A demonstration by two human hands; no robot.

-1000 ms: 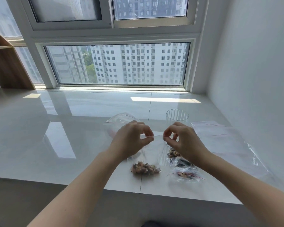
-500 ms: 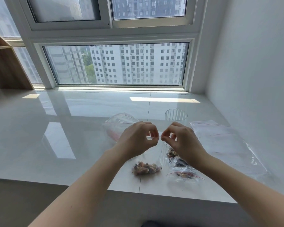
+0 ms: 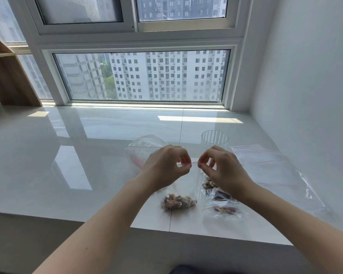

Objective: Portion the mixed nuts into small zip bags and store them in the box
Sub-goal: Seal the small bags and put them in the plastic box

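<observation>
A small clear zip bag (image 3: 183, 192) hangs upright between my hands, with mixed nuts (image 3: 178, 201) piled at its bottom on the white sill. My left hand (image 3: 165, 168) pinches the red zip strip at the top from the left. My right hand (image 3: 223, 171) pinches the same strip from the right, fingertips a short gap apart. To the right lie two more small bags of nuts: one (image 3: 210, 183) partly behind my right wrist, and one (image 3: 224, 210) flat near the sill's front edge.
A clear ribbed plastic cup (image 3: 214, 138) stands behind my hands. A larger open zip bag (image 3: 145, 144) lies behind my left hand. Several flat empty zip bags (image 3: 269, 167) are spread at the right by the white wall. The glossy sill (image 3: 67, 165) ends in a front edge below the bags.
My hands have drawn closer together along the bag's zip strip, then eased slightly apart. The bag of nuts stays in place.
</observation>
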